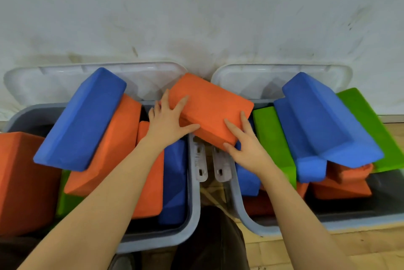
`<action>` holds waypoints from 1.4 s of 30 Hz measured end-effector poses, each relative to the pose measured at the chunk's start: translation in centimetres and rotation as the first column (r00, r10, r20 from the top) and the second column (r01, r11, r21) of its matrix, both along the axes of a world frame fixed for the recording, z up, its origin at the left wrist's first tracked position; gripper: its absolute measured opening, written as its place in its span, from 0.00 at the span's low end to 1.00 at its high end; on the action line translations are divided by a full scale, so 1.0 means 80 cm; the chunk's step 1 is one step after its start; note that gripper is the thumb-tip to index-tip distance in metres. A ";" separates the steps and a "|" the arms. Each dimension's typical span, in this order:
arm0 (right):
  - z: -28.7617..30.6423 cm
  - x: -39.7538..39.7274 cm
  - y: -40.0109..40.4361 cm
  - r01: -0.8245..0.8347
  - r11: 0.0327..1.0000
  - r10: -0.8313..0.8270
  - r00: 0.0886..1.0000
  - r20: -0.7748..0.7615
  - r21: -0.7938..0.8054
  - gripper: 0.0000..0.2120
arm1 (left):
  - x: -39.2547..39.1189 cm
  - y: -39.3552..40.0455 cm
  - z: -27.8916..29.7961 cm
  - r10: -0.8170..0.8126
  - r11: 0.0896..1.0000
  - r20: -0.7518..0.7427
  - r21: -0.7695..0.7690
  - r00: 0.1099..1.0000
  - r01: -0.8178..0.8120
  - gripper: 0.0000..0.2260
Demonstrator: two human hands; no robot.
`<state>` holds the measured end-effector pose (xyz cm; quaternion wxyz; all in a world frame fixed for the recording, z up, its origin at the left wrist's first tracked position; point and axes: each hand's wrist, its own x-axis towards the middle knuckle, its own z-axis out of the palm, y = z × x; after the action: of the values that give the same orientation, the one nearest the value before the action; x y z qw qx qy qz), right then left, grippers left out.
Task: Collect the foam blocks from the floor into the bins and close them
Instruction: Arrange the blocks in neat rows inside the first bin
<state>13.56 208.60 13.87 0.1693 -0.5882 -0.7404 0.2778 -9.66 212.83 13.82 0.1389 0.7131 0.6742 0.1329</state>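
Observation:
An orange foam block (209,105) hangs tilted over the gap between two grey bins. My left hand (168,123) grips its near-left corner, fingers spread on top and thumb along the front edge. My right hand (244,143) grips its near-right corner, thumb on the front face and fingers on top. The left bin (193,215) holds a large blue block (80,121), orange blocks (105,145) and a green one. The right bin (244,215) holds green blocks (273,138), a blue block (323,121) and orange pieces, piled above the rim.
Both translucent lids (142,79) (251,81) stand open against the stained white wall. Lid latches (201,160) hang on the bins' inner sides. A big orange block (24,182) sits at the far left. Wooden floor shows at the lower right.

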 end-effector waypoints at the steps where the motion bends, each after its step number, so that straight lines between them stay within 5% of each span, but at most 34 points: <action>1: -0.001 -0.001 0.002 -0.015 1.000 0.014 0.998 0.065 0.008 0.35 | 0.000 0.004 0.001 0.003 1.000 0.028 -0.012 1.000 -0.003 0.38; 4: -0.003 -0.016 0.008 0.035 0.998 -0.044 0.987 0.157 0.056 0.38 | 0.001 -0.001 0.001 0.030 1.000 0.080 0.000 0.996 -0.030 0.35; 7: -0.004 -0.019 0.010 0.140 0.985 -0.144 0.989 0.030 0.100 0.33 | 0.004 -0.026 -0.006 0.077 0.990 0.060 0.113 0.995 -0.083 0.34; 13: -0.004 0.003 0.024 -0.004 0.976 -0.015 0.996 0.084 0.217 0.28 | 0.027 -0.069 -0.013 0.201 0.946 -0.013 0.263 0.979 -0.191 0.27; 19: -0.008 0.000 0.022 -0.006 0.976 -0.058 0.956 0.288 0.218 0.26 | 0.029 -0.073 -0.011 0.130 0.972 -0.178 0.215 0.975 -0.090 0.24; 26: 0.014 -0.058 0.006 -0.021 0.939 -0.055 0.976 0.210 0.344 0.27 | -0.007 -0.100 0.021 0.057 0.937 -0.221 0.349 0.974 0.025 0.20; 34: 0.021 -0.168 -0.034 -0.345 0.902 0.322 0.938 0.128 0.258 0.32 | -0.121 -0.180 0.040 0.326 0.860 -0.128 0.451 0.937 -0.237 0.24; 42: -0.002 -0.265 -0.074 -0.417 0.891 0.378 0.901 0.214 0.178 0.49 | -0.177 -0.195 0.016 0.524 0.834 -0.023 0.215 0.851 -0.508 0.30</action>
<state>-7.68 202.66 13.69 0.1077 -0.4232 -0.8832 0.1709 -23.80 197.19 15.12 -0.0022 0.5200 0.8295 0.2037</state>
